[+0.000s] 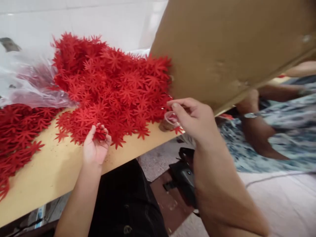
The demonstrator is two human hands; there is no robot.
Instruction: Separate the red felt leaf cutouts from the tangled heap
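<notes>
A large heap of red, many-pointed leaf shapes (118,85) covers the middle of the tan table (49,164). My left hand (97,144) is at the heap's front edge, palm up, with its fingers curled round a few red leaf pieces. Over a small clear plastic cup (170,121) at the table's right edge is my right hand (195,117), its thumb and forefinger pinched together. Whatever lies between those fingertips is too small to make out. Something pinkish shows inside the cup.
A second pile of red leaves (22,131) lies at the left beside a clear plastic bag (37,82). A large brown board (222,49) stands at the back right. Beyond it are another person's arms (256,128) and patterned clothing. A black object (184,177) is below the table.
</notes>
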